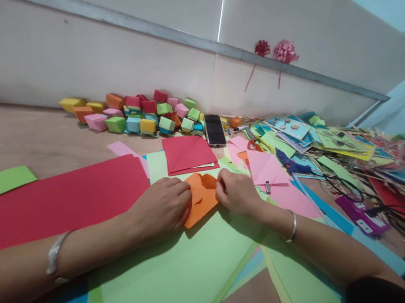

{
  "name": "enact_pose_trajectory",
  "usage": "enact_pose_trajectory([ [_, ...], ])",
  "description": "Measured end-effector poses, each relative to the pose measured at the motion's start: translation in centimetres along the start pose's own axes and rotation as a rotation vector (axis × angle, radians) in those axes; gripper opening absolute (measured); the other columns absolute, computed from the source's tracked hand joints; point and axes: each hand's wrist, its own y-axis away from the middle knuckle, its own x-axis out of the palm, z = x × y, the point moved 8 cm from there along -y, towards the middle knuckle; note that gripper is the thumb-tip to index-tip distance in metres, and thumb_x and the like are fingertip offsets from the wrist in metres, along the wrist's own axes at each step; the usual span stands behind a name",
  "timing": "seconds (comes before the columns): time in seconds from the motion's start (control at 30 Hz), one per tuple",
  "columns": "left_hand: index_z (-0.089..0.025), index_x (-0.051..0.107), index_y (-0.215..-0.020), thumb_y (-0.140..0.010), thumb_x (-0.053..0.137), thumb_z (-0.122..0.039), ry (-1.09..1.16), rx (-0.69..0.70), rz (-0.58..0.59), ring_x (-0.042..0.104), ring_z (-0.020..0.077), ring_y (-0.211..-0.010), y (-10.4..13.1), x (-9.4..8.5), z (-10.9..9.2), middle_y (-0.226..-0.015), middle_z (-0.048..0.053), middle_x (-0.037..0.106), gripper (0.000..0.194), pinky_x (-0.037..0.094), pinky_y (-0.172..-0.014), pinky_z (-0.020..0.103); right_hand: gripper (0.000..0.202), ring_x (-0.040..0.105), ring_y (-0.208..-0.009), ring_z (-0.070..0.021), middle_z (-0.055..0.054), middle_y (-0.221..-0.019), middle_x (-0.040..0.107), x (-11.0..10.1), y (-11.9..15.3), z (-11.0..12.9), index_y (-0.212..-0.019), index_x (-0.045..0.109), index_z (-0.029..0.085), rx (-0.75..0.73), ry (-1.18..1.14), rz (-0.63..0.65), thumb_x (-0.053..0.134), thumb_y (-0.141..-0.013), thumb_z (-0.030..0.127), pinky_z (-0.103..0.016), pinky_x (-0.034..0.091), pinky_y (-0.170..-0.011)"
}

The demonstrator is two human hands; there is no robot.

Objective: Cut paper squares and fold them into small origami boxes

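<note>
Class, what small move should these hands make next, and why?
Perhaps crease the far edge of the orange paper: it bows rather than lying flat, and the left hand and right hand hold opposite sides.

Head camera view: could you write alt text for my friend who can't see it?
A person's left hand and right hand hold folded orange paper over light green sheets. Beyond lie red paper squares, a phone and a pile of small colourful blocks, with a blue glue gun to the right.
</note>
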Motion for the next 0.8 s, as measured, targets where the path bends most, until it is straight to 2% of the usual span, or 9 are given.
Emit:
enact_pose_trajectory([
  [0.07, -0.014, 0.066, -0.081, -0.095, 0.037, -0.019, -0.019, 0.004, 0.014, 0.064, 0.0266, -0.077, -0.1, 0.1, -0.2, -0.082, 0.012, 0.067, 0.032, 0.049, -0.070, 0.042, 0.026, 0.055, -0.062, -0.0185, -0.005, -0.077, 0.068, 0.1, 0.0, -0.8, -0.114, 0.051, 0.011, 0.105, 0.008, 0.050, 0.046, -0.091, 0.020, -0.030, 0.026, -0.055],
  [0.13, -0.014, 0.066, -0.083, -0.095, 0.038, -0.018, -0.040, 0.001, 0.032, 0.064, 0.0270, -0.078, -0.1, 0.2, -0.2, -0.084, 0.013, 0.067, 0.031, 0.049, -0.071, 0.042, 0.028, 0.055, -0.062, -0.0196, -0.006, -0.076, 0.068, 0.4, 0.0, -1.1, -0.116, 0.050, 0.011, 0.131, 0.063, 0.117, 0.046, -0.090, 0.019, -0.030, 0.023, -0.054],
  [0.23, -0.014, 0.065, -0.086, -0.095, 0.038, -0.020, -0.045, -0.011, 0.050, 0.065, 0.0281, -0.081, -0.1, 0.2, -0.2, -0.088, 0.013, 0.067, 0.030, 0.050, -0.073, 0.043, 0.022, 0.056, -0.067, -0.0195, -0.007, -0.081, 0.069, 0.6, -0.3, -0.7, -0.110, 0.056, 0.014, 0.022, 0.148, 0.161, 0.046, -0.091, 0.016, -0.030, 0.022, -0.055],
  [0.33, -0.015, 0.065, -0.088, -0.094, 0.039, -0.018, -0.024, -0.018, 0.073, 0.065, 0.0284, -0.081, -0.1, 0.3, -0.1, -0.089, 0.012, 0.068, 0.026, 0.050, -0.074, 0.044, 0.021, 0.055, -0.080, -0.0192, -0.009, -0.093, 0.067, 0.2, -0.6, 0.2, -0.102, 0.064, 0.017, -0.186, 0.176, 0.108, 0.048, -0.090, 0.010, -0.030, 0.024, -0.061],
  [0.43, -0.017, 0.065, -0.091, -0.091, 0.043, -0.014, -0.002, -0.016, 0.065, 0.066, 0.0289, -0.085, -0.1, 0.4, 0.0, -0.095, 0.012, 0.069, 0.022, 0.050, -0.076, 0.045, 0.020, 0.053, -0.091, -0.0196, -0.009, -0.102, 0.065, -0.1, -0.5, 0.7, -0.094, 0.067, 0.018, -0.310, 0.174, 0.100, 0.051, -0.089, 0.007, -0.030, 0.027, -0.066],
  [0.57, -0.016, 0.067, -0.090, -0.092, 0.041, -0.012, 0.067, 0.005, -0.042, 0.064, 0.0284, -0.096, 0.1, -0.1, 0.3, -0.107, 0.015, 0.068, 0.026, 0.050, -0.080, 0.042, 0.017, 0.053, -0.090, -0.0205, -0.009, -0.101, 0.065, 0.1, 0.0, 1.4, -0.096, 0.065, 0.014, -0.342, 0.223, 0.176, 0.050, -0.092, 0.008, -0.031, 0.025, -0.065],
  [0.67, -0.019, 0.069, -0.093, -0.087, 0.043, -0.010, 0.114, 0.043, -0.146, 0.060, 0.0292, -0.103, 0.4, -0.8, 0.3, -0.106, 0.012, 0.070, 0.028, 0.046, -0.087, 0.045, 0.016, 0.054, -0.085, -0.0201, -0.010, -0.099, 0.065, 0.2, 0.4, 2.0, -0.098, 0.063, 0.012, -0.338, 0.288, 0.218, 0.048, -0.095, 0.009, -0.032, 0.023, -0.063],
  [0.73, -0.022, 0.070, -0.098, -0.081, 0.046, -0.010, 0.118, 0.048, -0.152, 0.059, 0.0302, -0.103, 0.4, -0.9, 0.3, -0.101, 0.009, 0.072, 0.031, 0.043, -0.087, 0.048, 0.016, 0.054, -0.083, -0.0195, -0.011, -0.098, 0.065, 0.2, 0.5, 2.4, -0.098, 0.063, 0.012, -0.348, 0.315, 0.222, 0.047, -0.096, 0.009, -0.032, 0.022, -0.062],
  [0.8, -0.023, 0.070, -0.104, -0.079, 0.047, -0.011, 0.113, 0.035, -0.104, 0.058, 0.0303, -0.099, 0.4, -0.6, 0.4, -0.099, 0.008, 0.072, 0.036, 0.042, -0.084, 0.048, 0.017, 0.054, -0.082, -0.0190, -0.011, -0.098, 0.065, 0.2, 0.5, 2.6, -0.098, 0.063, 0.012, -0.356, 0.319, 0.227, 0.047, -0.096, 0.008, -0.032, 0.022, -0.061],
])
